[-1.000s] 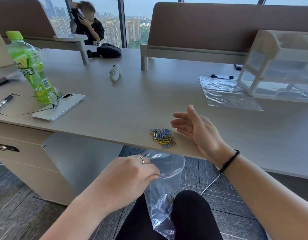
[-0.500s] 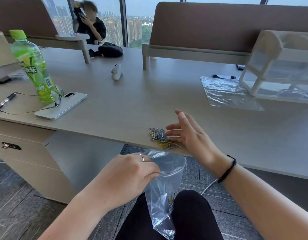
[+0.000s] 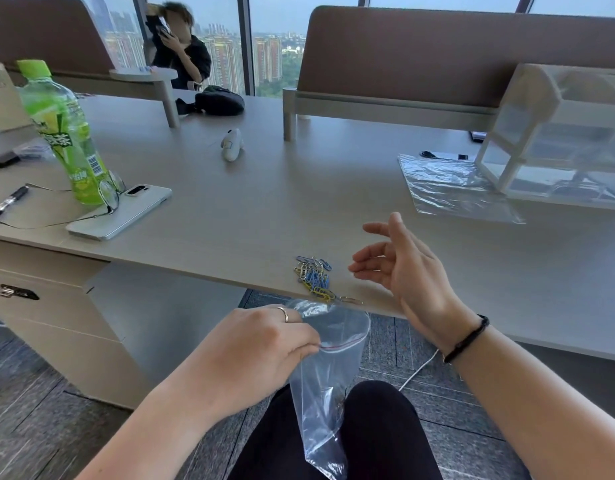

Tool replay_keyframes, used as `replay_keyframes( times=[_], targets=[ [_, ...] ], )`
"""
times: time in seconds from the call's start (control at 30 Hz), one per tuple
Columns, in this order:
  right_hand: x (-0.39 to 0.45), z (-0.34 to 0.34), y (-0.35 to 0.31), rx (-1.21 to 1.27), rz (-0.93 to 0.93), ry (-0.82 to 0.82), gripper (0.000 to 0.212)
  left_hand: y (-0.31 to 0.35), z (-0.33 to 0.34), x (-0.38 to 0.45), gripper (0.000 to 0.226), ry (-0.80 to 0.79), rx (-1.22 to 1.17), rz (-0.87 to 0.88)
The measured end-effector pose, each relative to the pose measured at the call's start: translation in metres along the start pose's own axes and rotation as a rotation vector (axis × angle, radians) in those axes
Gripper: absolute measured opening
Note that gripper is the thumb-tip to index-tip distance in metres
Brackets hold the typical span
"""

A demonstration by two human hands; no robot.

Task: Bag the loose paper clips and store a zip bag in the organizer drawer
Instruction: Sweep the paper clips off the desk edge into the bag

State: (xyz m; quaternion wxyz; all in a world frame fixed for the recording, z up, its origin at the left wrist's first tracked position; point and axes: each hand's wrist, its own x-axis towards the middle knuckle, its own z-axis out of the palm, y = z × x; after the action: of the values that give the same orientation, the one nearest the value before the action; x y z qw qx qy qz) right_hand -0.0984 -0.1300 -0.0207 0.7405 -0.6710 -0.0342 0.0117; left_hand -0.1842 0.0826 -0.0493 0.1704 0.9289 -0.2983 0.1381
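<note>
The left hand [image 3: 261, 351] sits low, under the front edge of the desk [image 3: 264, 209], knuckles up, a ring showing on one finger. Its fingertips are curled in and pinching the near rim of a clear zip bag [image 3: 325, 382], right at the red seal line, so the mouth gapes open just below the desk edge. The bag hangs down from that pinch between the person's knees, and a few clips seem to lie inside it low down, though the plastic blurs them.

Up top, the right hand [image 3: 399, 271] hovers over the desk, forearm coming in from the right with a black band at the wrist. The palm faces left, toward the pile, fingers loosely spread and slightly bent, thumb raised. It holds nothing and touches nothing.

The paper clips [image 3: 314, 277] lie in a small heap of blue, yellow and silver right at the desk's front edge, just left of those fingertips and directly above the bag's mouth. One or two strays sit on the very lip.

Further back on the right stands the white organizer [image 3: 558, 140] with its clear drawers, and a second zip bag [image 3: 448, 188] lies flat on the desk, its far corner touching the organizer's base.
</note>
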Motion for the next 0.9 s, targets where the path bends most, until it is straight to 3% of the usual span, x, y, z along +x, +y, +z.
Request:
replay_keyframes(
  times=[0.37,0.5,0.57,0.7,0.9],
  targets=[
    [-0.018,0.015,-0.008,-0.168,0.035,-0.293,0.049,0.002,0.001,0.001,0.027,0.016,0.017,0.013],
    [-0.015,0.012,-0.010,-0.062,0.108,-0.328,0.058,-0.002,-0.002,-0.002,0.026,0.011,0.017,-0.008],
    [-0.006,0.010,-0.010,0.053,0.139,-0.305,0.058,-0.004,-0.003,-0.003,0.026,0.000,0.011,-0.017],
    [0.024,0.009,-0.006,0.292,0.155,-0.102,0.054,-0.003,-0.003,-0.003,0.025,0.000,0.012,-0.018],
    [0.037,0.014,0.006,0.193,0.097,-0.040,0.050,-0.001,-0.004,-0.003,0.026,0.003,0.000,-0.006]
  ],
)
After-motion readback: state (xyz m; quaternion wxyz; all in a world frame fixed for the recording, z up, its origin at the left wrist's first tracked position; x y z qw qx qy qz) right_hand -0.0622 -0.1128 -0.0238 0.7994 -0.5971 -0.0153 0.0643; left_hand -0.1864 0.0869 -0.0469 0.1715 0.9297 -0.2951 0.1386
